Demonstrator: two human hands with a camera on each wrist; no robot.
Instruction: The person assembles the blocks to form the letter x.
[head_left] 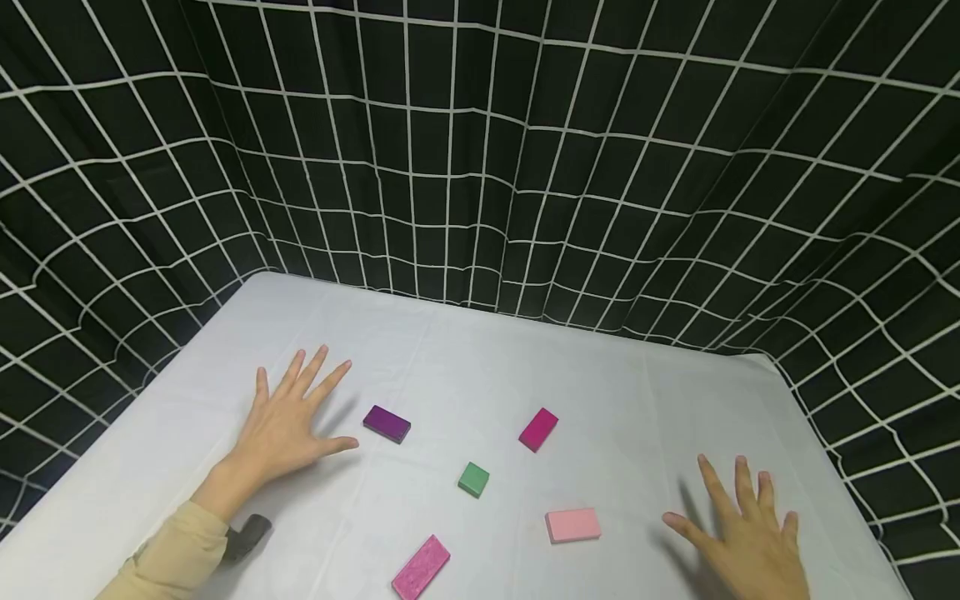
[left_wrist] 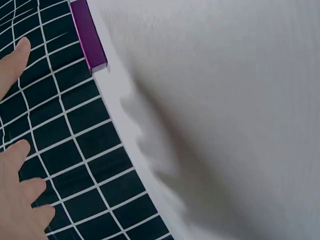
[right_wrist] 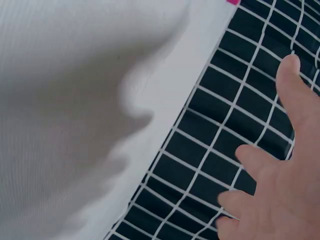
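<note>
My left hand (head_left: 283, 425) hovers over the left of the table with fingers spread, holding nothing. Closest to it, just right of the thumb, lies a dark purple block (head_left: 387, 423). At the lower right my right hand (head_left: 752, 542) is spread above the cloth, also holding nothing. A light pink block (head_left: 573, 526) lies left of it, some way from the thumb. Between the hands are a small green block (head_left: 473, 480), a magenta block (head_left: 538, 429) and a mottled pink block (head_left: 421, 568). In the left wrist view the purple block (left_wrist: 89, 35) stands beyond the fingers.
A white cloth covers the table (head_left: 600, 375). Behind it and along both sides hangs a black curtain (head_left: 465, 167) with a white grid. A dark strap piece (head_left: 247, 537) sits at the left wrist, by the beige sleeve (head_left: 176, 554).
</note>
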